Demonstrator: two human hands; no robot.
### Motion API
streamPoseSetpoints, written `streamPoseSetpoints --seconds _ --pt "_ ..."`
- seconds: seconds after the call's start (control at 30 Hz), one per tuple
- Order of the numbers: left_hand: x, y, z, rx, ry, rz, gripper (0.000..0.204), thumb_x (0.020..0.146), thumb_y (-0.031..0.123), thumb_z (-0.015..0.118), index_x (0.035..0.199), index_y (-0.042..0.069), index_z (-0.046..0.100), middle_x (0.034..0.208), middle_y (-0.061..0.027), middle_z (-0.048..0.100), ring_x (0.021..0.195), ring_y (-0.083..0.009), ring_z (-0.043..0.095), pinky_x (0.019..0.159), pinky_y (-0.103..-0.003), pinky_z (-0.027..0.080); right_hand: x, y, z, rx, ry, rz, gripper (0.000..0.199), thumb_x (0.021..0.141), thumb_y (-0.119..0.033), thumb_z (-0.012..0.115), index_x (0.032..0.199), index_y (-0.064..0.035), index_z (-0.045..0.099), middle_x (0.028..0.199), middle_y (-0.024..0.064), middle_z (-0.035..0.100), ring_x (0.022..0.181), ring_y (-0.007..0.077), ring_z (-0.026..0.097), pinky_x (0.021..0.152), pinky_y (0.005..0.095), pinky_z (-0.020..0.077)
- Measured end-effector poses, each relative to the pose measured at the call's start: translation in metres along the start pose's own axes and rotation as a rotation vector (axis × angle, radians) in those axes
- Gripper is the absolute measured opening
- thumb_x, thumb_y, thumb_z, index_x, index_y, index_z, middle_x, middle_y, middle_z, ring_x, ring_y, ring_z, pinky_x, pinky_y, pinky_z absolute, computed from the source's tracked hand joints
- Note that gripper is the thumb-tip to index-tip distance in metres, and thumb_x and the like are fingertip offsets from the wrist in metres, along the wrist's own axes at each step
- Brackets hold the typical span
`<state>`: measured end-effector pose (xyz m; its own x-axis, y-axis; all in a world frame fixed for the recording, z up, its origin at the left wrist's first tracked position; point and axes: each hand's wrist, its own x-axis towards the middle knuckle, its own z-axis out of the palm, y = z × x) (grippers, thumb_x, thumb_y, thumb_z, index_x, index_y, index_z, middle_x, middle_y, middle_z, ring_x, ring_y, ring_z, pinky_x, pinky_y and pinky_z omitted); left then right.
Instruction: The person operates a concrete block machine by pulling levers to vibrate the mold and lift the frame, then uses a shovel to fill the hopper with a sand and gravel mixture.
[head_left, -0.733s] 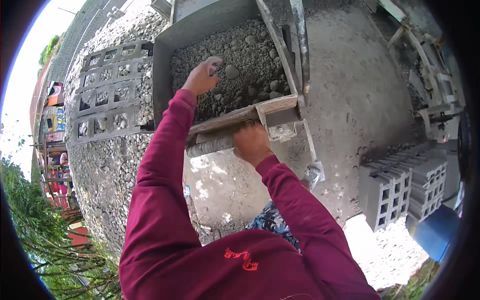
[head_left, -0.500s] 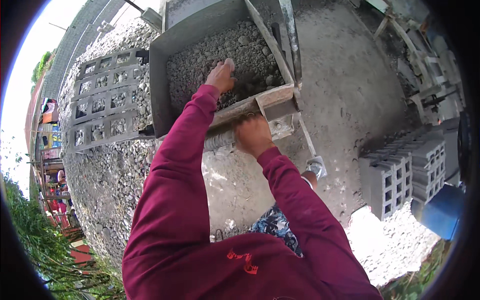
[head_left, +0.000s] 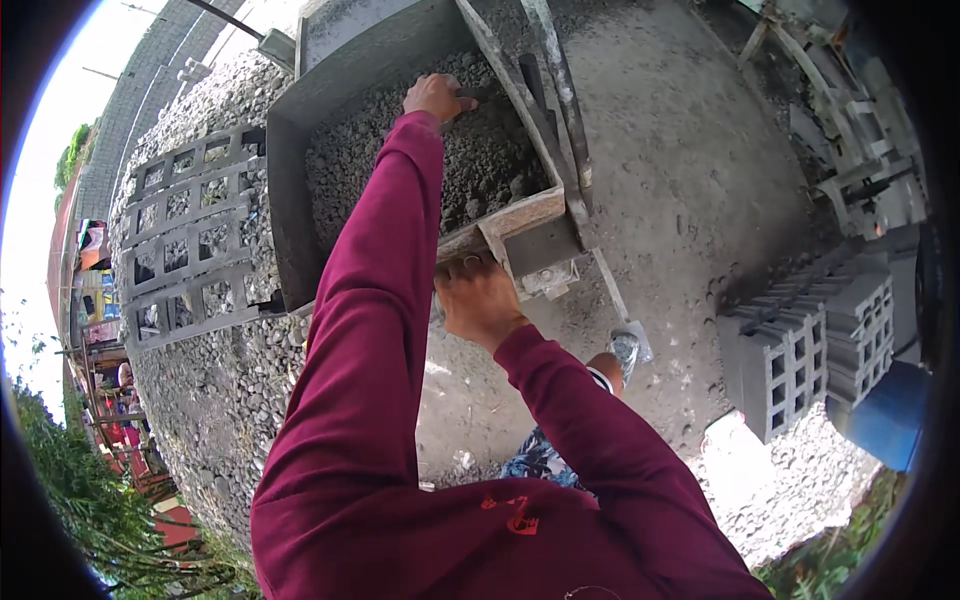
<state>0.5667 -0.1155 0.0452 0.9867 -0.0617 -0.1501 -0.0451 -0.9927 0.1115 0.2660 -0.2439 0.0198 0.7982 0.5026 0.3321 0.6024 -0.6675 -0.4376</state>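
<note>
A grey metal box (head_left: 285,215) stands in front of me, filled with coarse grey concrete mix (head_left: 480,160). My left hand (head_left: 432,97) reaches far into it and rests knuckles-up on the mix near the far side. Its fingers are bent, and a small dark shape lies at the fingertips. Whether that shape is held is unclear. My right hand (head_left: 480,300) is closed over the box's near rim (head_left: 510,215), beside a small grey block at the corner. Both arms are in dark red sleeves.
Metal bars (head_left: 555,100) run along the box's right side. Stacked hollow concrete blocks (head_left: 800,350) and a blue container (head_left: 885,415) are at the right. More hollow blocks (head_left: 190,240) lie on gravel at the left. My foot (head_left: 622,350) is on sandy ground below.
My left hand has slid away from me across the mix, toward the far side of the box. My right hand has kept its hold on the near rim.
</note>
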Motion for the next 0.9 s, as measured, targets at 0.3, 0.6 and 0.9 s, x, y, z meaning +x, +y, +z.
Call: streamPoseSetpoints --seconds 0.3,0.6,0.9 --pt "-0.165 -0.003 -0.092 -0.087 0.548 0.551 0.032 0.081 0.019 0.081 0.110 0.016 0.068 0.110 -0.0073 0.059 0.095 -0.0296 0.065 0.077 -0.040 0.054 -0.006 0.013 0.001 -0.106 0.024 -0.055 0.020 0.070 -0.020 0.068 0.087 -0.0104 0.069 0.088 0.0082 0.069 0.086 0.0259 0.067 0.087 0.0408 0.0482" --pt "-0.395 -0.316 -0.294 1.070 0.944 -0.448 0.044 0.085 0.029 0.076 0.128 0.025 0.065 0.136 -0.0125 0.054 0.123 -0.0325 0.052 0.095 -0.053 0.046 0.014 -0.007 -0.014 -0.060 -0.160 -0.057 0.018 0.077 -0.021 0.064 0.089 -0.0103 0.071 0.087 0.0076 0.072 0.092 0.0233 0.067 0.088 0.0378 0.0469" --pt "-0.151 0.027 -0.035 0.111 0.046 0.863 0.041 0.089 0.022 0.069 0.129 0.014 0.062 0.143 -0.0098 0.054 0.127 -0.0309 0.055 0.102 -0.041 0.050 0.008 0.003 -0.006 -0.072 -0.082 -0.114 0.020 0.076 -0.023 0.066 0.088 -0.0085 0.069 0.086 0.0083 0.069 0.088 0.0238 0.064 0.087 0.0375 0.0466"
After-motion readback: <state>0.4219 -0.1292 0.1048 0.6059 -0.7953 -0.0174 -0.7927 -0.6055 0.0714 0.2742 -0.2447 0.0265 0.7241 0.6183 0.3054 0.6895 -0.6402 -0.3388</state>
